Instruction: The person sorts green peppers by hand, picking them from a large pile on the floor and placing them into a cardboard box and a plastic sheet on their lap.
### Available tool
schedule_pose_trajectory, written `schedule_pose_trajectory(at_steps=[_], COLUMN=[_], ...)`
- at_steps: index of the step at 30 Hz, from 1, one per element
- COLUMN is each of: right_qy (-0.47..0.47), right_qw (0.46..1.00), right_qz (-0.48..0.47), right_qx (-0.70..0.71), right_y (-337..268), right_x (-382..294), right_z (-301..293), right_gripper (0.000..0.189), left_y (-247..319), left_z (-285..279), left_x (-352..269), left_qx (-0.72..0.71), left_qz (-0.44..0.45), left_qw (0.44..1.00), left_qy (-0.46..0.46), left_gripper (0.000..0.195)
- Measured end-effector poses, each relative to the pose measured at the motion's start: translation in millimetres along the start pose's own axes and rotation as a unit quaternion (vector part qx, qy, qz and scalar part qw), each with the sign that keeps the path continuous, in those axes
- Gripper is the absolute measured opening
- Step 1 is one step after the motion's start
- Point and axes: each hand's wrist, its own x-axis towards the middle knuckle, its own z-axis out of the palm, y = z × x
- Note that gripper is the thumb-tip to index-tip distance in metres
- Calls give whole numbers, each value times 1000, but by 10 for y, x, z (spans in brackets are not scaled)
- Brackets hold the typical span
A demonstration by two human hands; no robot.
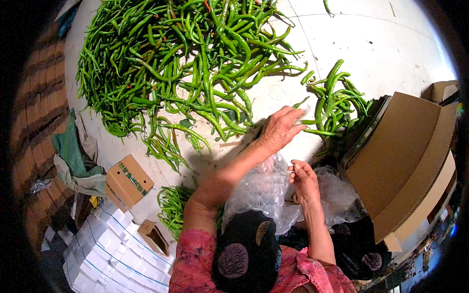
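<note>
My left hand (282, 129) is stretched over the white floor, with its fingertips at the stem ends of green chili peppers (331, 113) in a small pile. A pale blur lies at its fingertips, and whether it grips anything is unclear. Nearer my body, my right hand (305, 179) is raised with curled fingers; something small and whitish shows at its fingertips. Clear bubble-like plastic sheeting (256, 186) spreads over my lap, below and beside both hands. A much larger heap of long green peppers (205, 69) covers the floor ahead and to the left.
A large open cardboard box (395, 146) stands at the right. To the left are a smaller carton (129, 181), green cloth sacking (75, 146), stacked white boxes (110, 252) bound with blue straps and an open small box (155, 238). More peppers (172, 207) lie beside my left arm.
</note>
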Motion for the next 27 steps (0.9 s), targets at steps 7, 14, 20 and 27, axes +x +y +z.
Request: schedule_pose_trajectory(at_steps=[7, 14, 20, 27], right_qy=[-14, -24, -11, -107], right_qw=[1000, 1000, 999, 992], right_qz=[-4, -3, -46, -69], right_qx=[11, 3, 17, 5], right_y=[36, 16, -50, -119], right_x=[11, -19, 8, -25], right_z=[-28, 39, -52, 60], right_gripper=[17, 18, 25, 38], left_y=[-788, -989, -226, 300], left_z=[-580, -409, -88, -162], left_x=[-145, 6, -402, -744], left_qx=[387, 322, -77, -75], left_qz=[-134, -200, -260, -116], left_qw=[903, 906, 962, 957], left_qy=[134, 185, -10, -253], left_gripper=[28, 32, 54, 86])
